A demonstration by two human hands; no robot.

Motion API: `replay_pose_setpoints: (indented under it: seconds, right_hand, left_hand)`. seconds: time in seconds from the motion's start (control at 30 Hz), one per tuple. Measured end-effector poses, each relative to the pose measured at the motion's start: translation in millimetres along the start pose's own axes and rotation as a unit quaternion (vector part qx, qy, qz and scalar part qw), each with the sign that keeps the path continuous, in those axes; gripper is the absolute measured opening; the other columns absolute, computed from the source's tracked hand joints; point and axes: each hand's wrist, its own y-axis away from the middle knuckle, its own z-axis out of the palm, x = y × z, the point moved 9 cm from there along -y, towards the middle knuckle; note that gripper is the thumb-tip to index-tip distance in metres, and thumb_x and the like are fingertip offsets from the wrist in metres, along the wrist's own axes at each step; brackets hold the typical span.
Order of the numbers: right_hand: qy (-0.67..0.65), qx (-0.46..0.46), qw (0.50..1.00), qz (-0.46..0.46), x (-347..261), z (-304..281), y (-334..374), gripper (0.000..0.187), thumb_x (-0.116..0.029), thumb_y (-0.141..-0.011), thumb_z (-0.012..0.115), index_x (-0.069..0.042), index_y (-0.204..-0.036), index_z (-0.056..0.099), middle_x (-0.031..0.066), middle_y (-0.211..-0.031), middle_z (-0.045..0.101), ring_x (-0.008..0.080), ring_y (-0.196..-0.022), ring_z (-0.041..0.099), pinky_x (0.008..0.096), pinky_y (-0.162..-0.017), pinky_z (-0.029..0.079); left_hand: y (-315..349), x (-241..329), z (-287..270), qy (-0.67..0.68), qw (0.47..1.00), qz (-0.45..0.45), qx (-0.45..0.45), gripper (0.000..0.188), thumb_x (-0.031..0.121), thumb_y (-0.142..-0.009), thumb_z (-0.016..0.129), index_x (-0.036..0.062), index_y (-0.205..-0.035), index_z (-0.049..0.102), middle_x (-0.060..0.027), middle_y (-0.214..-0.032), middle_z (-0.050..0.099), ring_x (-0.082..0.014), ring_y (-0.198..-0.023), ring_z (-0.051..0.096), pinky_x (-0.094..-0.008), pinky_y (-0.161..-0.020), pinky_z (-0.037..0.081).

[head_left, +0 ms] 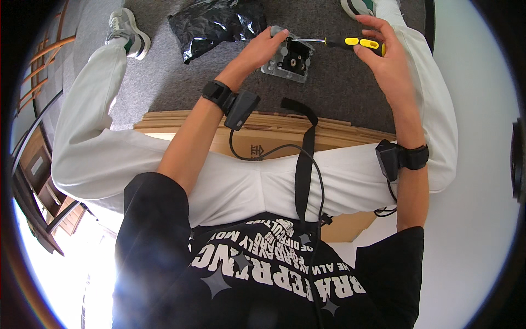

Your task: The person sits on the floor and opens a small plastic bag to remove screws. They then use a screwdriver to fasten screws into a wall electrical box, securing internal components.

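Note:
My right hand [385, 57] holds a black and yellow screwdriver [359, 43] by its handle, with the forefinger raised off it. The thin metal shaft points left, and its tip reaches the upper edge of a grey-framed fitting [296, 57]. That fitting has a black middle with small round metal parts and looks like an electrical socket back. It sits just above the carpet or on it; I cannot tell which. Closed at its upper left corner is my left hand [264, 48], thumb and fingers on the grey edge. Whether the tip sits in a screw is too small to see.
A crumpled black plastic bag [211, 26] lies left of the fitting on the dark grey carpet [350, 93]. Flattened cardboard [339, 130] lies under my legs. A black strap [304, 175] and a cable [319, 189] cross my lap. A white wall [476, 164] stands at right.

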Motion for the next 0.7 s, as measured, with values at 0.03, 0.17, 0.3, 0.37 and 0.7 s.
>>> replay_pose_setpoints:
  seconds: [0.03,0.17,0.3,0.37,0.7]
  right_hand:
    - [0.005,0.009,1.0,0.012,0,0,0,0.035,-0.022,-0.096,0.07,-0.009,-0.128,0.064,0.0109,-0.122,0.067,0.0214,-0.108,0.064,0.0346,-0.094,0.05]
    - [0.111,-0.078,0.962,0.237,29,7,5,0.034,-0.033,-0.101,0.064,-0.004,-0.118,0.064,0.0181,-0.101,0.07,0.0268,-0.095,0.068,0.0371,-0.083,0.051]
    - [0.208,-0.149,0.941,0.22,23,3,9,0.031,-0.033,-0.1,0.064,-0.006,-0.116,0.065,0.0191,-0.1,0.07,0.0297,-0.094,0.068,0.0398,-0.081,0.051]
    - [0.232,-0.115,0.962,0.088,2,3,4,0.028,-0.03,-0.099,0.067,-0.01,-0.119,0.066,0.0142,-0.104,0.068,0.0266,-0.094,0.066,0.0381,-0.083,0.051]
    - [-0.105,0.001,0.984,0.145,35,3,1,0.044,-0.044,-0.102,0.061,-0.003,-0.12,0.066,0.0083,-0.108,0.069,0.0173,-0.095,0.065,0.0345,-0.081,0.053]
  left_hand:
    - [-1,0,0,0.008,1.0,0.0,-0.006,0.058,0.061,-0.107,0.041,0.0097,-0.13,0.058,-0.011,-0.116,0.064,-0.0292,-0.107,0.061,-0.0509,-0.092,0.047]
    - [0,-3,0,-0.002,1.0,-0.019,0.0,0.058,0.06,-0.107,0.042,0.01,-0.132,0.057,-0.0114,-0.116,0.064,-0.0295,-0.107,0.061,-0.0506,-0.092,0.047]
    - [1,4,2,-0.009,1.0,0.005,-0.001,0.058,0.06,-0.107,0.041,0.0109,-0.136,0.055,-0.0126,-0.122,0.063,-0.0321,-0.114,0.061,-0.0525,-0.094,0.048]
    - [1,5,2,-0.015,1.0,0.006,-0.008,0.059,0.06,-0.107,0.041,0.0117,-0.139,0.053,-0.0134,-0.126,0.062,-0.0337,-0.118,0.06,-0.0542,-0.096,0.048]
    - [-4,-7,2,0.013,0.999,-0.027,-0.026,0.059,0.06,-0.107,0.041,0.0121,-0.137,0.055,-0.0109,-0.129,0.062,-0.0329,-0.119,0.06,-0.0552,-0.1,0.047]
